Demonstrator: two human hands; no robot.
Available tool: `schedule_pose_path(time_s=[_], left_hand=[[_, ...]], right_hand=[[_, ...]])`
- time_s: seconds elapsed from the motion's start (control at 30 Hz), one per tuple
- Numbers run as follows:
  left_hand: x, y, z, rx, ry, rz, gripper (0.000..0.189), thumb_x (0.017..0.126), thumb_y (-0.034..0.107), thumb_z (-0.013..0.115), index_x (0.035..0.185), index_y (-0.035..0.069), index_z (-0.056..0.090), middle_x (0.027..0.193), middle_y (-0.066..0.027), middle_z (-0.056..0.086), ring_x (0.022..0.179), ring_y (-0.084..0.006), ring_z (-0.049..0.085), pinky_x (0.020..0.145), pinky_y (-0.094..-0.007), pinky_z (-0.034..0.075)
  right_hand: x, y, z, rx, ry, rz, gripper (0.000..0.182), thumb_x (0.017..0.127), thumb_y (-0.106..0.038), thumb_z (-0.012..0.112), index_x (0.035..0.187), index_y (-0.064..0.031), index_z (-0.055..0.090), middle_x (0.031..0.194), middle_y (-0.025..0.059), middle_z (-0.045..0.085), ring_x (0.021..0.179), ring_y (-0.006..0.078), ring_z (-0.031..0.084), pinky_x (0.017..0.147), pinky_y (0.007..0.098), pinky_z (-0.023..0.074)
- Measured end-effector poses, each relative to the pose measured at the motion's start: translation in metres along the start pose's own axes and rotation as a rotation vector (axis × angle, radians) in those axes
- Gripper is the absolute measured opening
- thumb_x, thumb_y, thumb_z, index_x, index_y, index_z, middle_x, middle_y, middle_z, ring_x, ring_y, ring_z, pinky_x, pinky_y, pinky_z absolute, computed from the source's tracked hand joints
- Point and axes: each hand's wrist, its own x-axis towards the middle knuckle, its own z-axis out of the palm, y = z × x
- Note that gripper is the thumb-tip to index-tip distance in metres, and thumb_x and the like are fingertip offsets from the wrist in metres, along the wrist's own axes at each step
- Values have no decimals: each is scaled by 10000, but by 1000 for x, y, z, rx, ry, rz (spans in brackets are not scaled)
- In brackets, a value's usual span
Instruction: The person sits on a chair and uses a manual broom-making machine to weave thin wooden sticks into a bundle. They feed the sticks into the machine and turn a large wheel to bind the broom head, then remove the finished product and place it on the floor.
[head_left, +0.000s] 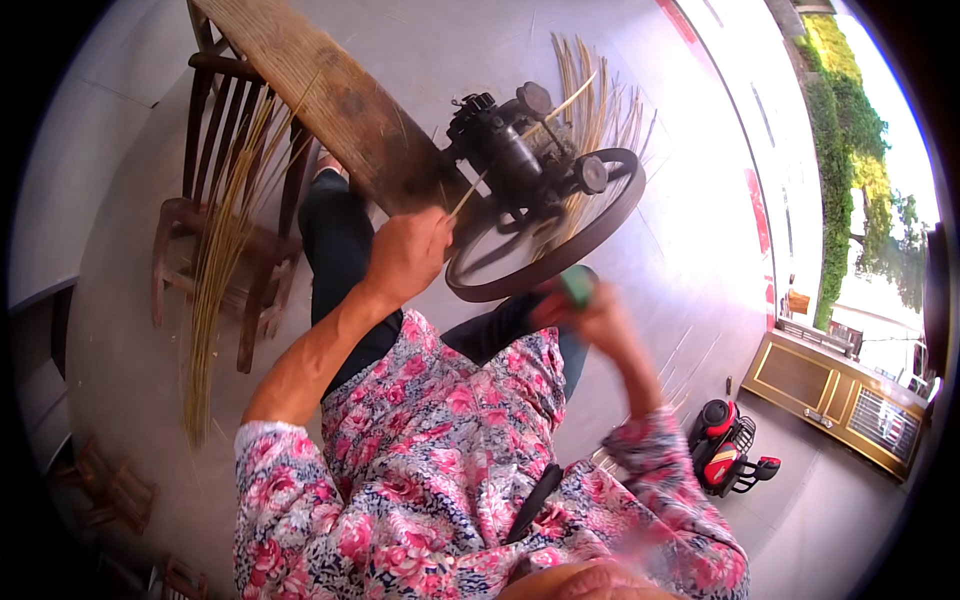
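My left hand (411, 247) grips a thin pale stalk (469, 193), which runs into a dark metal hand-cranked machine (514, 157). A pale length of it (574, 99) seems to come out on the machine's far side. The machine is fixed at the near end of a worn wooden plank (337, 90). A large spoked flywheel (547, 277) stands on its near right side. My right hand (592, 307), blurred by motion, is closed around a green crank handle (578, 286) beside the wheel rim. How the handle joins the wheel is hidden.
A long bundle of stalks (217, 262) lies across a wooden chair (195, 214) at the left. More stalks (600, 82) lie on the floor behind the machine. At the right are a red and black scooter (724, 450) and a gold-trimmed door (832, 401).
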Motion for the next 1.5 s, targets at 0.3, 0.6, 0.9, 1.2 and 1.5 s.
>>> schedule_pose_path(time_s=[0.3,0.6,0.9,1.2,1.5], left_hand=[[116,69,-65,648,255,433,267,961,305,579,953,60,685,870,-135,666,861,-347,626,716,-401,491],[300,80,103,556,-1083,-456,1043,799,747,583,1445,-45,372,1164,-232,639,1024,-317,613,888,-460,464],[315,104,158,289,-613,-554,178,968,221,501,1029,82,593,691,8,533,605,-128,555,629,-346,525],[376,204,259,-356,-375,-268,143,918,168,625,978,39,637,699,-60,612,588,-197,615,529,-341,527],[104,146,390,-772,-346,-725,214,968,154,445,889,55,617,674,-41,614,443,-127,500,393,-272,371]], right_hand=[[194,160,-88,-829,444,43,306,831,-289,631,1035,-78,715,1004,189,699,934,372,676,790,445,547],[-24,20,67,-343,234,-331,482,667,19,627,1143,-54,644,768,217,651,732,403,635,697,478,492],[118,41,-80,-773,552,246,147,753,-142,641,869,-143,730,772,103,705,811,293,689,736,481,441],[0,66,70,409,-48,-247,667,814,-361,680,1364,-21,517,1130,158,681,1054,267,652,933,382,494],[-66,118,-89,1253,403,-166,450,987,-302,501,1344,-30,461,1110,135,636,871,203,640,749,329,510]])
